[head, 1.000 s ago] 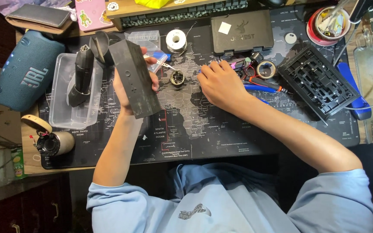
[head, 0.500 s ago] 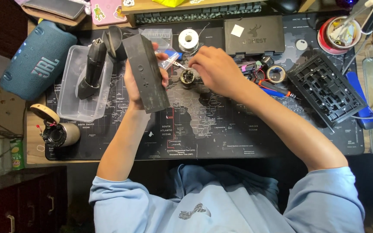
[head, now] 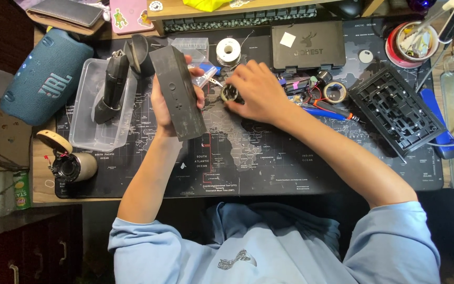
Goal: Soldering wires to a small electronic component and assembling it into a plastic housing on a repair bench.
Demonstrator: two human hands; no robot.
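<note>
My left hand (head: pixel 168 105) grips a long black box-shaped speaker (head: pixel 177 92), held upright above the dark map-printed desk mat (head: pixel 269 163). My right hand (head: pixel 256 92) rests on the mat just right of it, fingers curled around a small round metal part (head: pixel 229 93). A pair of tweezers or a thin tool (head: pixel 214 81) lies between the two hands. Whether the right hand lifts the part or only touches it is unclear.
A clear plastic tub (head: pixel 88 113) with a black handheld tool stands left, beside a blue cylindrical speaker (head: pixel 43 84). A solder spool (head: pixel 228 51), black case (head: pixel 308 47), black keyboard frame (head: pixel 395 108), screwdrivers (head: pixel 324 111) and a red bowl (head: pixel 413 42) crowd the back and right.
My right hand has moved left across the mat from the tape rolls to the round metal part beside the speaker. The left hand keeps holding the black speaker.
</note>
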